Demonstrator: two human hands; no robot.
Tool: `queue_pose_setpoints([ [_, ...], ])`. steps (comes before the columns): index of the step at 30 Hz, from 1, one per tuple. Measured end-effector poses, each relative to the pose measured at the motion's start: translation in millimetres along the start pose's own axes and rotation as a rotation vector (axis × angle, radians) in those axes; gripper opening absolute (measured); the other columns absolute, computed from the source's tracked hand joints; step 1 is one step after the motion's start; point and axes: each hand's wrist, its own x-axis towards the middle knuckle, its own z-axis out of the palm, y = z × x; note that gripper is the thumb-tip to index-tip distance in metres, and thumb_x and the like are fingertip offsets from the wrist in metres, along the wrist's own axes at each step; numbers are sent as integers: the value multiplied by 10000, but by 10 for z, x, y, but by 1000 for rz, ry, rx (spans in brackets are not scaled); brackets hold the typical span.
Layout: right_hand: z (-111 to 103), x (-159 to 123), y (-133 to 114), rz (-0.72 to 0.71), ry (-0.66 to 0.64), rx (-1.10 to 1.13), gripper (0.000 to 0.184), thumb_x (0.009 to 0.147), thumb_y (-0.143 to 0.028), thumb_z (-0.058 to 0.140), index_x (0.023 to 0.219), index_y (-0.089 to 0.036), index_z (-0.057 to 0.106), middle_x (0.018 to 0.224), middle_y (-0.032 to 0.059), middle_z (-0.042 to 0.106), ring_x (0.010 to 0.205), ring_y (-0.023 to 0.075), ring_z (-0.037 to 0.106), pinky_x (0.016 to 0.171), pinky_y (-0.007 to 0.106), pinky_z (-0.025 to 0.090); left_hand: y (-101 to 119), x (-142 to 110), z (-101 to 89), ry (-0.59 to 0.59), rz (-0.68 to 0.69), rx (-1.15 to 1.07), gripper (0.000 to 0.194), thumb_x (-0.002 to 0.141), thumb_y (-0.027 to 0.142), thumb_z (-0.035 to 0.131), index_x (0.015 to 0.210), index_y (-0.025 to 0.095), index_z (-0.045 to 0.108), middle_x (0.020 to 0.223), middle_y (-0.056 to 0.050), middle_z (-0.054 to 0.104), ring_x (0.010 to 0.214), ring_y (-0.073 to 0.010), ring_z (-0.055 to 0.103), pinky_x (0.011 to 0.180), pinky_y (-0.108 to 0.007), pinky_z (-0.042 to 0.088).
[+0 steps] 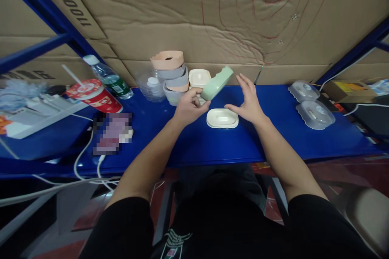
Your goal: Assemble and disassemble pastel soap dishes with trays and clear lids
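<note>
Between the thumb and fingers of my left hand (191,106) is a light green plastic piece (217,83) with a wavy edge, tilted up to the right. My right hand (248,101) is spread, thumb and fingers apart, holding nothing, just right of the green piece. Below both hands a cream oval tray-like piece (222,118) with a raised middle lies on the blue table (194,145). Behind my left hand, more cream pieces (199,77) are stacked, partly hidden by the hand and the green piece.
Peach and grey wavy-edged pieces (168,61) are stacked at the back, beside clear plastic parts (151,85). A red cup (100,96) with a straw, a water bottle (111,79) and cables stand or lie left. Clear assembled boxes (315,114) sit right. Cardboard (170,12) walls the back.
</note>
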Motion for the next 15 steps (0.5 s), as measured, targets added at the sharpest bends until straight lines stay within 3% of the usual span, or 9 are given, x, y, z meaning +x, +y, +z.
queue_pose_setpoints([
  [2,15,-10,65,30,24,14,1129,849,-896,674,1758,-362,268,1766,148,384,1638,493,324,1323,752,272,-25,60,-168,159,34,192,366,873,364,761,1202,226,684,663,49,584,589,-154,591,648,-318,542],
  [4,30,-18,122,49,16,37,1065,865,-884,668,1733,-362,339,1730,150,436,1616,483,369,1313,746,304,-40,174,-404,298,25,327,454,865,332,763,1294,221,667,835,3,679,811,-215,711,834,-378,586],
  [7,47,-32,161,50,-87,69,986,870,-879,672,1664,-327,481,1664,168,521,1561,470,458,1289,740,354,-25,424,-814,393,-12,458,476,846,288,792,1304,235,672,1098,-56,724,1129,-302,713,1057,-462,536],
  [11,74,-61,153,15,-353,105,996,811,-858,766,1588,-259,596,1630,200,570,1528,464,509,1268,717,397,34,768,-1212,274,-17,688,508,819,209,829,1309,205,694,1259,-85,725,1334,-371,590,1224,-594,373],
  [15,124,-89,179,32,-528,113,1014,746,-829,849,1560,-263,636,1604,186,612,1510,451,542,1254,699,426,37,941,-1295,172,-53,790,498,855,207,818,1335,155,694,1362,-90,710,1382,-406,535,1234,-687,295],
])
